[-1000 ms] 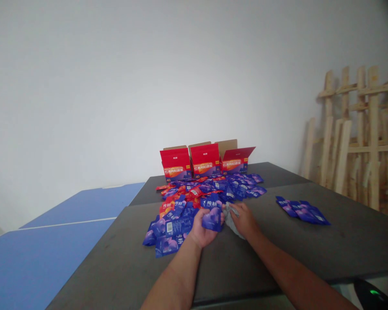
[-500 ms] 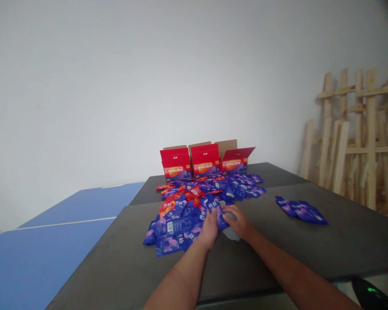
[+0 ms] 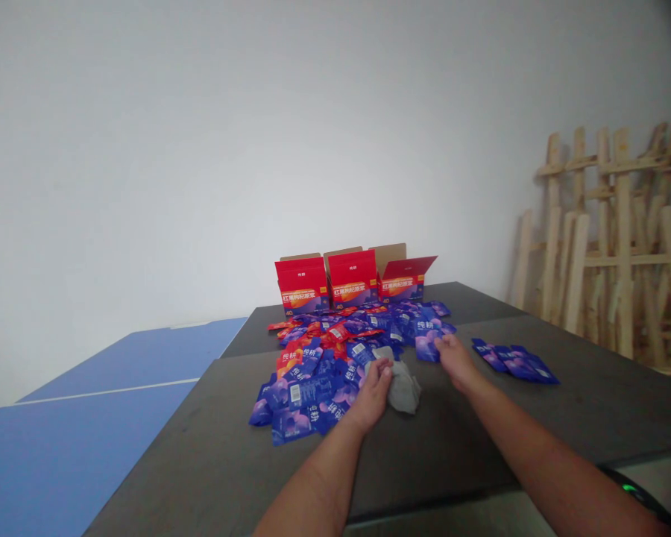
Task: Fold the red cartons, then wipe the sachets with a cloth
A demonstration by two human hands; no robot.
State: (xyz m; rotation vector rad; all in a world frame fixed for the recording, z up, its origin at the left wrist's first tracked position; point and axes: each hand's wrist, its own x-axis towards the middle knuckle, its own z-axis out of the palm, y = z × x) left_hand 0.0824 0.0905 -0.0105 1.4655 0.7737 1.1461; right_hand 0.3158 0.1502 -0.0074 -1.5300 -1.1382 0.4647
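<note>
On a dark grey tabletop (image 3: 497, 432), the person's left hand (image 3: 376, 395) sits at the near edge of a heap of foil sachets (image 3: 313, 384), its fingers curled narrowly against a crumpled grey cloth (image 3: 403, 388). Whether they grip the cloth or only rest on it cannot be told from this view. The cloth lies on the tabletop at the heap's right side, partly hidden behind the hand. The right hand (image 3: 455, 359) reaches further out with its fingers drawn narrow, their tips touching a blue sachet (image 3: 428, 347) at the heap's right edge. The fingers cover part of that sachet, so a firm hold cannot be confirmed.

The heap mixes blue-purple sachets with red-orange ones, overlapping too heavily to count, with the lower layers hidden. Beyond it stand three red cardboard cartons (image 3: 352, 280) in a row, flaps raised, their front walls hiding whatever is inside. Well to the right lies a separate group of blue sachets (image 3: 514, 363), roughly six, though the overlap blurs the number. A blue table (image 3: 89, 440) adjoins on the left, wooden frames (image 3: 609, 246) lean against the wall on the right, and a dark object with a green light (image 3: 631, 496) is cut off at the lower corner.
</note>
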